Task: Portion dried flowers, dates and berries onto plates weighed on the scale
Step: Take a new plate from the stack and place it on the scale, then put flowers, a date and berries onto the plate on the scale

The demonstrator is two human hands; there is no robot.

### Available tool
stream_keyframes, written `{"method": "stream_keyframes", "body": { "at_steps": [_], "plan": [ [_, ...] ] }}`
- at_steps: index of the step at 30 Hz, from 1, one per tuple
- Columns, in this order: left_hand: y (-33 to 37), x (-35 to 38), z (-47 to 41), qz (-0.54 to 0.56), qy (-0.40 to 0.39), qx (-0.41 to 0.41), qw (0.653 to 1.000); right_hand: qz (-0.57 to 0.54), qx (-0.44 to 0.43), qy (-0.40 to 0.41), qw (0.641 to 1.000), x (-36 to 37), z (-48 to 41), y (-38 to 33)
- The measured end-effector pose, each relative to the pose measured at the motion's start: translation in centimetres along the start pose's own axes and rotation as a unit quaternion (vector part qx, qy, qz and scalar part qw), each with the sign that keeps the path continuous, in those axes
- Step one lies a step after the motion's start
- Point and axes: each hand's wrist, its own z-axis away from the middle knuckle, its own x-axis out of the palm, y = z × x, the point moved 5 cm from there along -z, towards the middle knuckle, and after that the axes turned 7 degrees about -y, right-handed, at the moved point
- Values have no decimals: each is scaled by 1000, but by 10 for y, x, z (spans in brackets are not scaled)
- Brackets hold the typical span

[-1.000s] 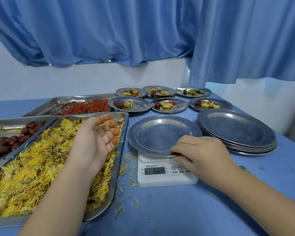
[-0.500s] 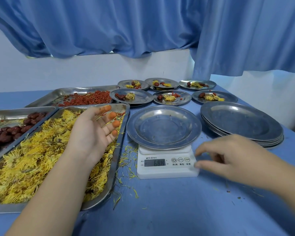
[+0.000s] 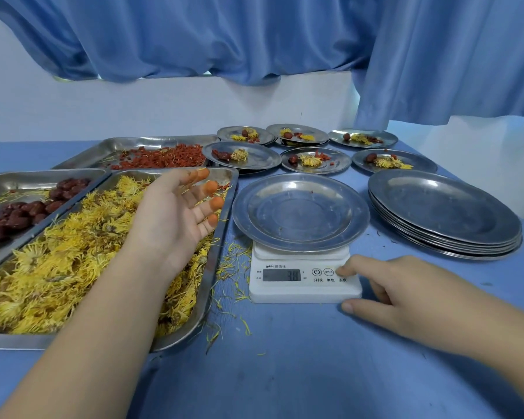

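An empty steel plate (image 3: 300, 211) sits on the white scale (image 3: 304, 278). My right hand (image 3: 387, 293) rests at the scale's right end, with the index fingertip on its rightmost button and the thumb at its front corner. My left hand (image 3: 173, 217) hovers palm up, fingers relaxed and tipped orange, over the tray of yellow dried flowers (image 3: 73, 252). It holds nothing. A tray of dark red dates (image 3: 18, 210) lies at far left. Behind these lies a tray of red berries (image 3: 161, 155).
A stack of empty plates (image 3: 445, 213) stands right of the scale. Several filled plates (image 3: 315, 160) sit in two rows at the back. Loose petals (image 3: 233, 267) lie scattered between flower tray and scale. Blue curtains hang over the wall behind the table.
My right hand left the plate's rim, drew back to the right, then came in with its index fingertip on the scale's button. The scale reading changed. My left hand stayed over the flowers.
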Motion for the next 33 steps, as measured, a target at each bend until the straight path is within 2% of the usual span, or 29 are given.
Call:
{"method": "stream_keyframes", "body": {
  "at_steps": [10, 15, 20, 23, 27, 30, 33],
  "plan": [
    [-4, 0, -6, -4, -17, -4, 1000, 58, -10, 70, 996, -5, 0, -6],
    [-2, -2, -6, -22, -5, 16, 1000, -6, -51, 130, 990, -14, -1, -6],
    [1, 0, -3, -51, 2, 27, 998, -93, -108, 286, 948, -37, 11, -22],
    [1, 5, 1, -51, -11, 22, 998, -189, -121, 342, 913, -43, 8, -36],
    [21, 11, 10, -24, -41, 69, 996, -242, -85, 369, 893, -51, -19, -51],
    [46, -3, 17, -12, -27, 138, 990, -171, -63, 339, 923, -37, -24, -57],
    [55, -27, 22, -54, -4, 125, 991, -162, -74, 277, 944, -21, -23, -54]
  ]
}}
